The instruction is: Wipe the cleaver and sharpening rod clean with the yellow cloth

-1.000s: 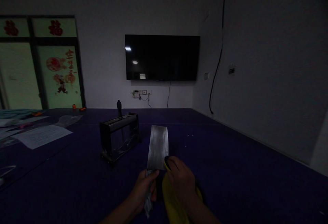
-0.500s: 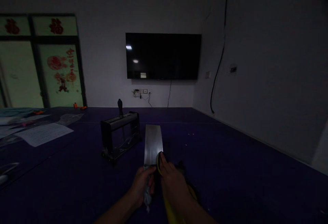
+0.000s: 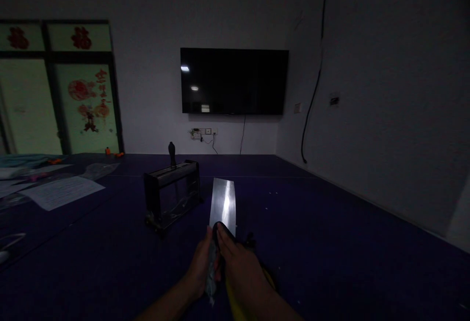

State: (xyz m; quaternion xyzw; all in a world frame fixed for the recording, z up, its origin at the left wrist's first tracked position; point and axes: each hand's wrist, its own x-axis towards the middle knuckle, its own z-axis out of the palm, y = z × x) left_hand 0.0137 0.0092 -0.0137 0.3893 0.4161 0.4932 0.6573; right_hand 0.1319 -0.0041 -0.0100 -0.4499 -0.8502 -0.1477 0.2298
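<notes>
A broad, shiny metal blade, apparently of a cleaver (image 3: 223,203), points away from me above the dark table. My left hand (image 3: 201,264) is closed around its near end, where crumpled clear plastic (image 3: 210,284) hangs down; the handle itself is hidden. My right hand (image 3: 242,267) presses a yellow and black cloth (image 3: 235,301) against the near part of the blade, its fingers close together. To the left of the blade stands a dark-framed knife holder (image 3: 172,173) with clear sides, a black handle (image 3: 172,152) sticking up from its top.
The dark purple table (image 3: 323,233) runs to the far wall. Written papers (image 3: 64,193), plastic film (image 3: 101,170) and small orange things (image 3: 119,154) lie at the left. A black television (image 3: 235,81) hangs ahead; a cable (image 3: 312,101) runs down the right wall.
My right hand and the cloth have shifted left across the near end of the blade. The blade has turned slightly and moved right, and now catches a bright reflection.
</notes>
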